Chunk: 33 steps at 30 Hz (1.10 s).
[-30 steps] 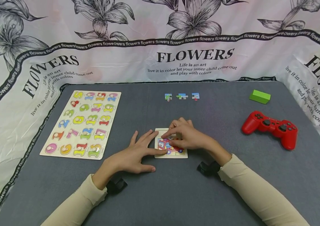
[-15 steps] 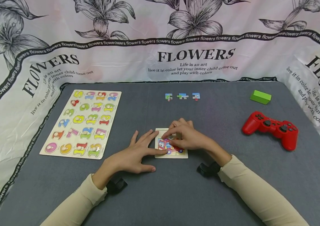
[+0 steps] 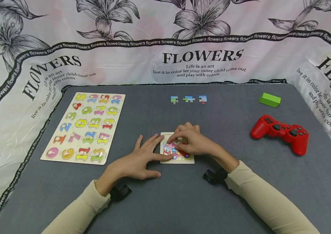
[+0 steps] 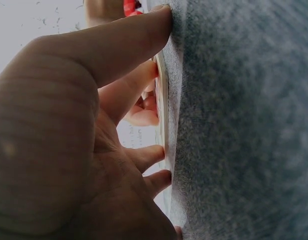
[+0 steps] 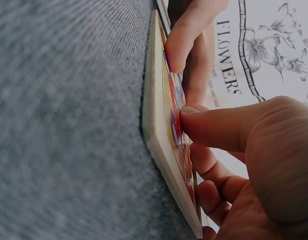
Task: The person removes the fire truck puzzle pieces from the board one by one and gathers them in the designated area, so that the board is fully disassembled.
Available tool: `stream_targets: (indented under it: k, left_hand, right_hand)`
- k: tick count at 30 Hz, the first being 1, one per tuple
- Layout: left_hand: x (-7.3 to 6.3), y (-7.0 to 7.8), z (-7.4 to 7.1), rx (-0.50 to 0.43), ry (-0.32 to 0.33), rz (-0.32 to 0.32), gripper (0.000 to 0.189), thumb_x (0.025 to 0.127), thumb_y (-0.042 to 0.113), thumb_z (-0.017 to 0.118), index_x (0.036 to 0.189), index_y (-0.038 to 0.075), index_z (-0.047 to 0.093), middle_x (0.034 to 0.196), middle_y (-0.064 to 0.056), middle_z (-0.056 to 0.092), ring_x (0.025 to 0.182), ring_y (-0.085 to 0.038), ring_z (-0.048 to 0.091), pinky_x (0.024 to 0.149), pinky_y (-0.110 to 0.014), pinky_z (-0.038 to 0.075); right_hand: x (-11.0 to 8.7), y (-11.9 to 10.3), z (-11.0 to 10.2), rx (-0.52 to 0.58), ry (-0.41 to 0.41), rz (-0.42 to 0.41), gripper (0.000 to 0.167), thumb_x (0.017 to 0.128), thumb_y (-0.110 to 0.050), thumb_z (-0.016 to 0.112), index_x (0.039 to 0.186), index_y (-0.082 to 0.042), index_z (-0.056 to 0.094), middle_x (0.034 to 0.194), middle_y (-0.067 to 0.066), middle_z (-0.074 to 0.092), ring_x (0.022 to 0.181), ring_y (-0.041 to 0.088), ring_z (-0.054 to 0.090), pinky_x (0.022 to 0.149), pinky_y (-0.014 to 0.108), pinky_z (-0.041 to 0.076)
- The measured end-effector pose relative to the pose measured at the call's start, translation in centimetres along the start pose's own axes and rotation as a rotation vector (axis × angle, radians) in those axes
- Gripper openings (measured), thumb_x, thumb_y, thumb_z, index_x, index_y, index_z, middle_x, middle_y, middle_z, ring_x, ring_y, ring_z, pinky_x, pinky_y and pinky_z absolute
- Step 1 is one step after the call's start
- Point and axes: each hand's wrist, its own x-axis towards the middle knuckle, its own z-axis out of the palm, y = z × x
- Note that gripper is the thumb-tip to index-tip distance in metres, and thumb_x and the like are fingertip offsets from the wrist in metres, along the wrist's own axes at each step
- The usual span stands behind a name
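A small wooden jigsaw puzzle [image 3: 186, 161] with a red and blue vehicle picture lies in front of me. My left hand [image 3: 137, 161] is spread at its left side. The index finger reaches onto the picture, other fingertips are by the frame's left edge, and the thumb rests on the table. My right hand [image 3: 196, 141] comes over the puzzle from the right, thumb and index finger pinching a puzzle piece at the picture, its other fingers curled. In the right wrist view the right thumb [image 5: 218, 125] meets the picture's surface; the piece itself is mostly hidden by the fingers.
Three loose jigsaw pieces [image 3: 188, 99] lie in a row at the back. A number board [image 3: 84, 130] is at left. On the right are a red game controller [image 3: 280, 131] and a green block [image 3: 269, 100]. A flower-printed sheet [image 3: 124, 65] rises behind the grey table [image 3: 165, 201].
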Motion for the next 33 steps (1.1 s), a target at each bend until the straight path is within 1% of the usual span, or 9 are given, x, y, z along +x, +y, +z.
stream_targets:
  k: [13, 25, 30, 33]
  left_hand:
    - [-0.06, 0.08, -0.06, -0.004, -0.004, -0.001, 0.064, 0.091, 0.039, 0.076, 0.150, 0.034, 0.051, 0.173, -0.012, 0.006, 0.161, -0.034, -0.001, 0.118, -0.071, -0.012]
    - [-0.05, 0.03, -0.05, 0.011, -0.001, 0.002, 0.065, 0.092, 0.040, 0.076, 0.151, 0.036, 0.050, 0.173, -0.011, 0.006, 0.161, -0.034, -0.001, 0.118, -0.071, -0.012]
    - [-0.04, 0.04, -0.09, 0.011, 0.001, 0.005, 0.064, 0.091, 0.039, 0.076, 0.150, 0.035, 0.051, 0.173, -0.011, 0.006, 0.161, -0.035, -0.001, 0.118, -0.072, -0.011]
    - [0.00, 0.02, -0.09, 0.008, -0.001, 0.002, 0.064, 0.091, 0.039, 0.076, 0.150, 0.035, 0.051, 0.173, -0.011, 0.006, 0.161, -0.035, -0.001, 0.118, -0.071, -0.012]
  right_hand:
    - [0.00, -0.12, -0.02, 0.001, -0.008, 0.013, 0.022, 0.090, -0.012, 0.076, 0.110, -0.021, 0.079, 0.096, -0.003, 0.062, 0.088, 0.016, 0.035, 0.080, 0.043, 0.014]
    - [0.02, -0.30, -0.04, 0.014, -0.005, 0.012, 0.023, 0.090, -0.012, 0.076, 0.110, -0.022, 0.078, 0.098, -0.003, 0.065, 0.088, 0.017, 0.037, 0.081, 0.044, 0.014]
    - [0.02, -0.24, 0.03, 0.019, 0.000, -0.003, 0.023, 0.090, -0.011, 0.077, 0.110, -0.021, 0.078, 0.100, -0.003, 0.068, 0.088, 0.017, 0.038, 0.081, 0.043, 0.015]
    - [0.02, -0.21, 0.03, 0.010, 0.004, -0.020, 0.022, 0.089, -0.012, 0.077, 0.110, -0.020, 0.078, 0.098, -0.005, 0.068, 0.086, 0.016, 0.038, 0.082, 0.043, 0.017]
